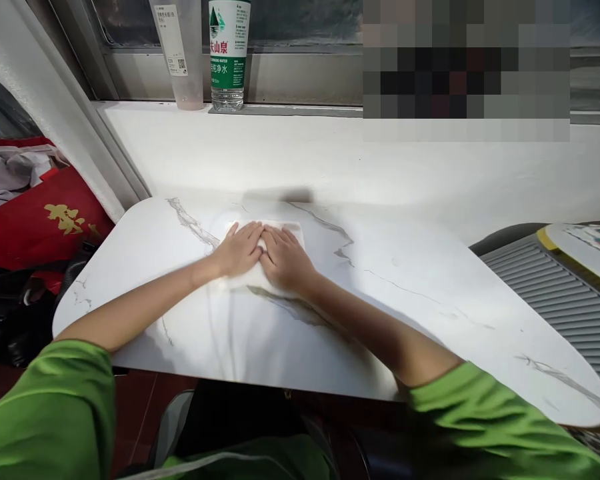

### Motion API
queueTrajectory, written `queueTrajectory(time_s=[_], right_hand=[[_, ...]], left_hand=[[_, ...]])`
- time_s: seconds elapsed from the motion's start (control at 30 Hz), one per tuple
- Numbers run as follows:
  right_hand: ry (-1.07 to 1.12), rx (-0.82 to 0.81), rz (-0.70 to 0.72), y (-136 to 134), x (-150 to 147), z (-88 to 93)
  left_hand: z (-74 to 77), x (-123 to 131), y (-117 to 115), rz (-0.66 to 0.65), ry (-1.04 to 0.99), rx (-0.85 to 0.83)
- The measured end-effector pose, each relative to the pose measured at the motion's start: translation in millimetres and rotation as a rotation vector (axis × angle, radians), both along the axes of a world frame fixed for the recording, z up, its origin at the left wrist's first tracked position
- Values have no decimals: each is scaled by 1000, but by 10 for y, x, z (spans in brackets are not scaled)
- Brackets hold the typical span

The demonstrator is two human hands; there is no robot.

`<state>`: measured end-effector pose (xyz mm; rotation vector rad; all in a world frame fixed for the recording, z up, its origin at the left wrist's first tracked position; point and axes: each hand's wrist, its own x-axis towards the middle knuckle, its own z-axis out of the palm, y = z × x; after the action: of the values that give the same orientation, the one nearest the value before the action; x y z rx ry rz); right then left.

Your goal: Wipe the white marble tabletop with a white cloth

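My left hand [239, 251] lies flat with its fingers stretched forward. Right beside it, my right hand [286, 259] also rests flat, and the two touch along their inner edges. Under both palms is a thin white sheet [296, 231], a tissue or a cloth; I cannot tell which. Much of it is hidden by the hands, with its edges showing around them. The sheet lies on a white marble-patterned tabletop [410, 320], near the side by the wall.
On the window ledge stand a tall translucent cup [187, 87] with a label and a green-labelled water bottle [229, 73]. A red bag [25, 220] sits left of the table. A grey ribbed surface [535, 287] is at the right. Part of the window is pixelated.
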<state>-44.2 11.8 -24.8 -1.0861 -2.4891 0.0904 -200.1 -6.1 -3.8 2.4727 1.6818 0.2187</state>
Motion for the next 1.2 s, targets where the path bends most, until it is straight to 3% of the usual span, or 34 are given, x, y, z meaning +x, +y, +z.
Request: queueTrajectory(time_s=[0.1,0.17,0.23,0.33,0.5,0.77,0.83,0.9,0.97,1.03,1.2], right_hand=[[-37,-9,-38,522,-164,17],[-38,-18,-66,770,-234,20],[-25,-21,-76,909,-264,10],[-17,-14,-72,914,-248,-15],[-29,2,-19,463,-165,-28],[10,72,66,-977,-100,-35],[6,86,137,-1168,-104,-22],[11,87,191,-1203,-130,-8],[28,81,213,-1088,-192,-4],[45,75,205,-855,-303,-9],[41,14,77,-36,-737,-8]], left_hand=[[-4,-97,567,49,-11,32],[-7,-132,809,75,-16,41],[-11,-146,924,78,-20,37],[-21,-144,892,84,-20,39],[-44,-133,426,90,-1,53],[-74,-190,-1064,3,-25,149],[-73,-211,-1311,15,-41,170],[-74,-249,-1400,23,-53,172],[-80,-316,-1317,32,-53,158],[-85,-417,-1080,49,-35,132],[-33,-757,-121,69,26,27]])
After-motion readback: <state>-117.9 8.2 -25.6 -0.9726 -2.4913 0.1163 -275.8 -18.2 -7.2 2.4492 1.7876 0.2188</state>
